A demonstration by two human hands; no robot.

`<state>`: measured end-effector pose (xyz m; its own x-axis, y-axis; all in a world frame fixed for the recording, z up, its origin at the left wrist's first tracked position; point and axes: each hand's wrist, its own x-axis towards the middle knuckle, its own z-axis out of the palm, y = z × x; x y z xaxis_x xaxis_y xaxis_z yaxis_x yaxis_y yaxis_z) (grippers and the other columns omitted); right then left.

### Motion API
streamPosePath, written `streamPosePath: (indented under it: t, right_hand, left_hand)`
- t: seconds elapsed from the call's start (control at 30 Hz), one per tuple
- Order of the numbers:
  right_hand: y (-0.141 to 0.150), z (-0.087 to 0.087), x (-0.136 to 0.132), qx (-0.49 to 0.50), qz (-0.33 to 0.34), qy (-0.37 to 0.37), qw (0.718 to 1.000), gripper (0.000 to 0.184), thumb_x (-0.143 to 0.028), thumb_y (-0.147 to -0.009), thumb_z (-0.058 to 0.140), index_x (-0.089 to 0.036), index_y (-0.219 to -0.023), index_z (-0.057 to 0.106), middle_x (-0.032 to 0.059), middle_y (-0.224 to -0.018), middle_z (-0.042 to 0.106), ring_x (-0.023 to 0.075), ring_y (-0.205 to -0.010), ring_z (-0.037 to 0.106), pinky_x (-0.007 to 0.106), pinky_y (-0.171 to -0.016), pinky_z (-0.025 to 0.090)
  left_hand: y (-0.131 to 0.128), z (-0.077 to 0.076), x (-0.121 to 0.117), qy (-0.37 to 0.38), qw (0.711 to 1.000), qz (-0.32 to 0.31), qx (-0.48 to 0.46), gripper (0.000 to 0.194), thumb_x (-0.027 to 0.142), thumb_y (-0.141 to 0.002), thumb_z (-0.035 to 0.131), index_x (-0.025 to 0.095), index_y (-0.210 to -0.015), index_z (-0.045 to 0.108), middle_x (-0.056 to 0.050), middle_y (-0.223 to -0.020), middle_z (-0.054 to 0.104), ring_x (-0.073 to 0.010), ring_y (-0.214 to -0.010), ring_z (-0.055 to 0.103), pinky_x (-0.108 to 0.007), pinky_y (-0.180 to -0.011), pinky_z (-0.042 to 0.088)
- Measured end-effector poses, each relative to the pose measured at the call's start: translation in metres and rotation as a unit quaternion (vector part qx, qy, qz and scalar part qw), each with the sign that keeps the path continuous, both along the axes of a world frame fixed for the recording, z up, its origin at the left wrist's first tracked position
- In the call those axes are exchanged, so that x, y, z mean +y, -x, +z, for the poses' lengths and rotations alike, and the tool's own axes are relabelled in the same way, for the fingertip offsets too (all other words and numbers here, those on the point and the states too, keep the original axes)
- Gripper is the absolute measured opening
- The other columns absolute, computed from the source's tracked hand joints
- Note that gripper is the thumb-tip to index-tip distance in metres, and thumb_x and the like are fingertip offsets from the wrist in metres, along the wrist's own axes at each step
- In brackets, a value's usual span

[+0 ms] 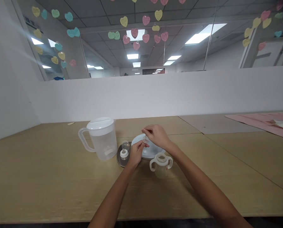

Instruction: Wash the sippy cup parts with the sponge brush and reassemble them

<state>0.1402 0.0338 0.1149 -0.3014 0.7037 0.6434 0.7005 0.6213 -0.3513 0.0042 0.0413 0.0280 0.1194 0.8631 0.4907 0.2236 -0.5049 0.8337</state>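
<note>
A wood-coloured table [48,180] is backed by a white wall [141,96], with heart-shaped paper notes [146,20] stuck above it. Over the white dish [152,152], a small round piece [145,140] is held by the left hand [137,152], its thumb and fingers closed in a light pinch. By the right hand [157,134], a thin stick [145,136] is pinched near its top, with thumb and fingertips brought together; it is pointed down at the small round piece, but whether its tip is inside cannot be told. For this step, the piece would best be steadied by its rim and the stick kept upright and guided gently, so that neither is bent or dropped.

Just left of the dish, a grey tray [119,161] is set, bearing a white bottle top [124,154] and a clear cap [125,144]. Nearer than the dish and slightly to its right, a two-handled bottle [160,163] is stood upright, without a lid; it is best kept from being knocked. Farther left of the dish, beyond the tray, a lidded jug [105,142] is placed. Far to the right of the dish, a pink cloth [255,121] is laid.
</note>
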Motion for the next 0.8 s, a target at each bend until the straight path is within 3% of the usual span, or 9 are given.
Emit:
streamPosePath:
  t: [0.2,0.37,0.6,0.8]
  right_hand:
    - [0.0,-0.003,0.003,-0.053,-0.027,0.004,0.998,0.029,-0.028,-0.087,0.047,-0.018,-0.069,0.068,0.0047,-0.082,0.063,0.013,-0.072,0.054,0.023,-0.062,0.033]
    - [0.008,-0.009,0.0,-0.089,-0.022,0.028,0.995,0.029,-0.027,-0.088,0.047,-0.019,-0.074,0.071,0.0077,-0.114,0.055,0.0136,-0.086,0.057,0.025,-0.073,0.037]
    - [0.012,-0.011,0.001,-0.085,0.007,0.025,0.996,0.027,-0.024,-0.089,0.046,-0.018,-0.078,0.07,0.0062,-0.097,0.058,0.0137,-0.086,0.055,0.024,-0.074,0.039]
    - [0.009,-0.01,0.003,-0.036,0.013,0.046,0.998,0.018,-0.02,-0.084,0.051,-0.016,-0.094,0.065,0.0063,-0.097,0.062,0.0146,-0.087,0.056,0.025,-0.076,0.039]
  left_hand:
    - [0.001,-0.002,0.005,-0.002,0.999,0.004,-0.036,0.039,0.044,-0.083,0.046,0.014,-0.075,0.068,-0.005,-0.069,0.065,-0.0168,-0.069,0.054,-0.025,-0.065,0.039]
    - [0.001,-0.002,0.009,-0.016,0.998,-0.001,-0.065,0.036,0.044,-0.082,0.048,0.014,-0.077,0.066,-0.003,-0.071,0.063,-0.0154,-0.068,0.052,-0.024,-0.064,0.04]
    - [0.003,-0.002,0.011,-0.017,0.996,0.0,-0.088,0.035,0.046,-0.08,0.051,0.014,-0.074,0.063,-0.001,-0.07,0.061,-0.0148,-0.068,0.05,-0.024,-0.064,0.039]
    - [0.0,0.002,0.006,-0.024,0.997,-0.01,-0.079,0.034,0.044,-0.081,0.048,0.014,-0.076,0.063,-0.003,-0.075,0.064,-0.0157,-0.072,0.052,-0.024,-0.067,0.04]
